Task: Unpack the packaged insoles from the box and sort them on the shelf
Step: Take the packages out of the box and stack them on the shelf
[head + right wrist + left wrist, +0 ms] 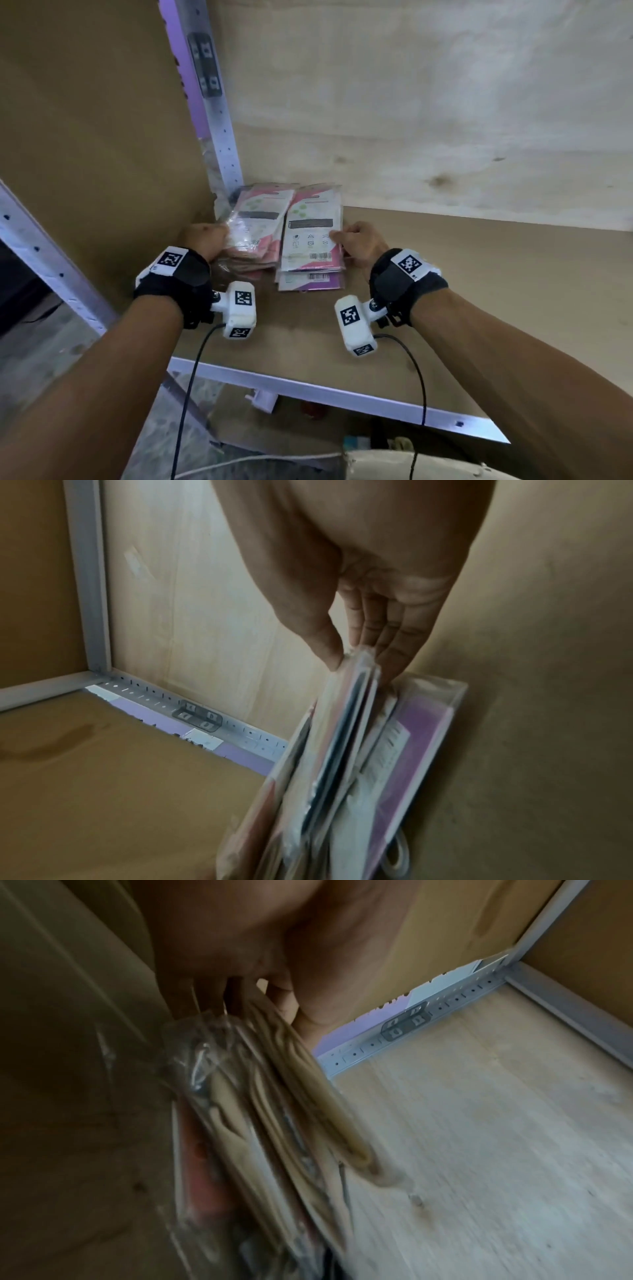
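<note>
A perforated grey metal upright [224, 137] stands in the rear corner, carrying a dark bracket [205, 65] near its top. Pale plywood backing [428, 102] closes the rear, with brown board [85, 120] on the left side. Below the front rail [325, 394], a white cord [239, 462] lies on the floor.

Light: dim and warm, brightest on the pale back panel [445, 113] toward 1 o'clock in the head view.
Shadow: deep at 9 o'clock in the left wrist view.
Blur: packets [274, 1123] smeared in both wrist views.
Distortion: wide-angle bending of the shelf rail [325, 394] at the edges.
</note>
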Motion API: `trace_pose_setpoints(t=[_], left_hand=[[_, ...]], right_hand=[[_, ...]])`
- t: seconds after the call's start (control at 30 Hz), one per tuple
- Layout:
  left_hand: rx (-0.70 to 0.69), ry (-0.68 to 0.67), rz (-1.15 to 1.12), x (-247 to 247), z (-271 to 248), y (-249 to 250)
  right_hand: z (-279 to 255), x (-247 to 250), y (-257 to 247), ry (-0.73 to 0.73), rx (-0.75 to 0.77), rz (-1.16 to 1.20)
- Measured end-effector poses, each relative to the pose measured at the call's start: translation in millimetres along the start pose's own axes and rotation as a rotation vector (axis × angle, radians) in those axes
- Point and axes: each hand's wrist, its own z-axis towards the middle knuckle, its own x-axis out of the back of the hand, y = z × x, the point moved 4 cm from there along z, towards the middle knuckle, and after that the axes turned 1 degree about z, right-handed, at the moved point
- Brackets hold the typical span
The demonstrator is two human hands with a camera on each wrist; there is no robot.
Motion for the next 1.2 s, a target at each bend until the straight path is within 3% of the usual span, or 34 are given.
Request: trace_pose_setpoints(t=[0.2, 0.37, 0.6, 0.77, 0.93, 1.2], left_hand=[[-0.064, 0.067, 0.018, -4, -11, 9], [-0.101, 0.071, 0.081, -6, -25, 17], [-0.13, 0.02, 0.183, 5, -81, 38], [-0.316, 0.102, 0.131, 2, -161, 62], [-0.538, -0.02, 0.054, -28, -258, 73], [-0.519, -0.264, 0.064, -80, -371, 25]], right_hand=[[7, -1, -2, 0.041, -0.021, 0.038], [-9, 6, -11, 0.082, 0.03, -0.07], [-72, 38, -14, -0.058, 0.034, -0.127], [-141, 70, -9, -0.115, 0.074, -0.119], [-216, 102, 6, -0.133, 0.089, -0.082], [-321, 138, 60, -0.104, 0.052, -0.097]])
